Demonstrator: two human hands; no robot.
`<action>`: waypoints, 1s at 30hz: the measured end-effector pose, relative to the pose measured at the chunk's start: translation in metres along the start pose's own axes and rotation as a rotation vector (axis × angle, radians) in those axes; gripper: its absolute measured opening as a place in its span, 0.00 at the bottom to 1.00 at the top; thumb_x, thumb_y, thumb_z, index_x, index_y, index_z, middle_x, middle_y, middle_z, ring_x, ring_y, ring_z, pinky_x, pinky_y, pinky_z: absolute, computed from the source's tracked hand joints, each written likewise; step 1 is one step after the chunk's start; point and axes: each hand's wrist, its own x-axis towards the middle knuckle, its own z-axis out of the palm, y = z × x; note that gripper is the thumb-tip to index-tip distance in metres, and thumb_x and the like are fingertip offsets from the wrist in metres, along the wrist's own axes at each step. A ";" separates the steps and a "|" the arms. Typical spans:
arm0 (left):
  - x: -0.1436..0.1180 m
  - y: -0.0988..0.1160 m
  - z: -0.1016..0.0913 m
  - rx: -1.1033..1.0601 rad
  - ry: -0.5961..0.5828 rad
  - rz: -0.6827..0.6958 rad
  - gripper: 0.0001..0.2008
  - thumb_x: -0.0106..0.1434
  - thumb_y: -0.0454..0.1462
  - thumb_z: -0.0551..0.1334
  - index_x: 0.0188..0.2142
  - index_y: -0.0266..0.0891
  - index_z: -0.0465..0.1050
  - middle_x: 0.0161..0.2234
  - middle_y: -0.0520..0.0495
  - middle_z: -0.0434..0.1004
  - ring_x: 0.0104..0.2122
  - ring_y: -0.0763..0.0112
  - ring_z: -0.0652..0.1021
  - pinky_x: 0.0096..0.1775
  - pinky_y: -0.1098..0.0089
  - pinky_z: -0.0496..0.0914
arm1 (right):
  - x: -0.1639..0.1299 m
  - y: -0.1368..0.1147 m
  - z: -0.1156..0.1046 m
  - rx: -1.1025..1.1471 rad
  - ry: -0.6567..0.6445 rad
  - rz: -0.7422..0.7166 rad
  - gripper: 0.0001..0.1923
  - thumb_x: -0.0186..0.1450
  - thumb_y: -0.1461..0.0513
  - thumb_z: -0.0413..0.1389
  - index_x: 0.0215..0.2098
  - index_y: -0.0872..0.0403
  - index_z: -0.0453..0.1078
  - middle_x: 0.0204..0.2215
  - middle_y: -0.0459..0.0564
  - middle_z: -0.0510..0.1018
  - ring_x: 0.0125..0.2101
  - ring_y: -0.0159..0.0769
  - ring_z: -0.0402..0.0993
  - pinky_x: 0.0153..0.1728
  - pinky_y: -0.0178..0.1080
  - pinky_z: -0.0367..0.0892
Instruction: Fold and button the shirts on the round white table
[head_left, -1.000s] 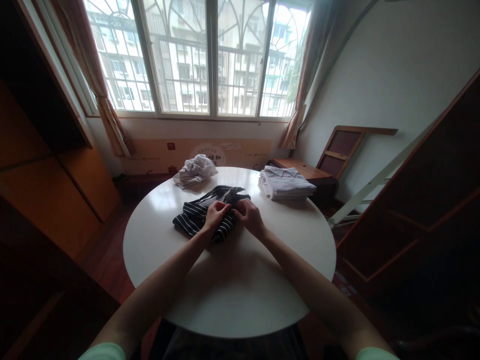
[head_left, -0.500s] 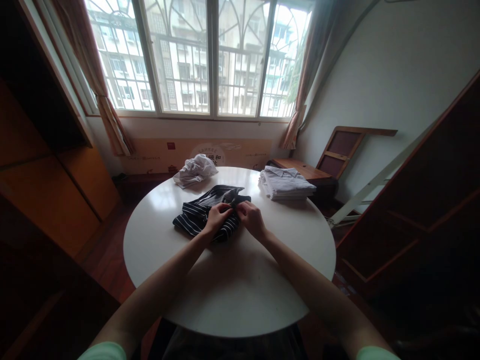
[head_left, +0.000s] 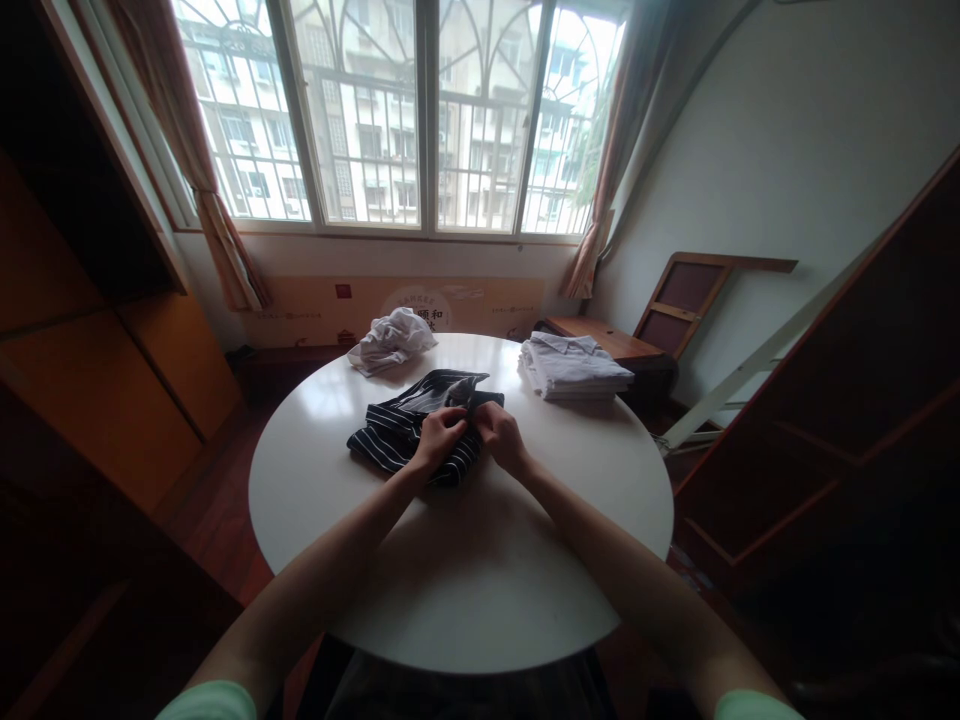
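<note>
Striped shirt [head_left: 390, 432] — bunched under both hands' grip, mid-table.

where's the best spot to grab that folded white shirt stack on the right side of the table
Probably by the two short sides of the folded white shirt stack, one hand under each end, coming from the near edge of the round white table. It lies flat with squared edges and the collar on top, so lifting from underneath should keep the folds. Both the left hand and right hand are busy on the striped dark garment.

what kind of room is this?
Probably a home room, maybe a bedroom: round white table with a dark striped garment, a folded pale shirt stack, curtained barred window facing apartment blocks.
</note>
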 end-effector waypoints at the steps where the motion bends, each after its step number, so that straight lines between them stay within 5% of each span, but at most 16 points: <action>1: 0.000 -0.001 0.001 0.006 -0.002 0.011 0.08 0.49 0.30 0.62 0.31 0.37 0.76 0.33 0.45 0.78 0.35 0.65 0.77 0.43 0.63 0.68 | 0.001 0.002 0.001 0.037 0.010 0.037 0.04 0.57 0.64 0.48 0.27 0.54 0.64 0.25 0.46 0.69 0.26 0.32 0.63 0.28 0.34 0.59; 10: -0.001 0.002 -0.001 -0.010 -0.066 0.024 0.08 0.50 0.30 0.59 0.30 0.37 0.76 0.32 0.45 0.77 0.35 0.66 0.76 0.42 0.64 0.68 | 0.008 0.012 -0.003 0.200 0.127 0.259 0.06 0.54 0.59 0.49 0.26 0.55 0.64 0.23 0.47 0.70 0.25 0.34 0.66 0.27 0.36 0.61; 17: 0.010 0.004 -0.016 -0.030 0.157 0.006 0.07 0.54 0.33 0.56 0.32 0.37 0.70 0.31 0.48 0.74 0.34 0.68 0.74 0.41 0.67 0.67 | 0.017 0.024 -0.023 0.300 0.399 0.419 0.08 0.55 0.57 0.50 0.27 0.55 0.61 0.19 0.43 0.68 0.17 0.29 0.64 0.21 0.34 0.60; 26: 0.007 0.052 -0.046 -0.094 0.326 0.310 0.08 0.58 0.38 0.54 0.37 0.41 0.66 0.34 0.50 0.70 0.35 0.72 0.71 0.39 0.73 0.65 | 0.021 -0.031 -0.056 0.377 0.773 0.170 0.12 0.60 0.53 0.50 0.35 0.53 0.59 0.23 0.43 0.68 0.20 0.29 0.65 0.22 0.34 0.63; 30: 0.011 0.056 -0.054 -0.061 0.226 0.270 0.06 0.55 0.37 0.54 0.31 0.40 0.68 0.28 0.52 0.69 0.31 0.71 0.70 0.36 0.72 0.65 | 0.017 -0.042 -0.062 0.271 0.741 0.139 0.12 0.61 0.53 0.50 0.34 0.53 0.61 0.22 0.44 0.68 0.21 0.31 0.65 0.25 0.36 0.63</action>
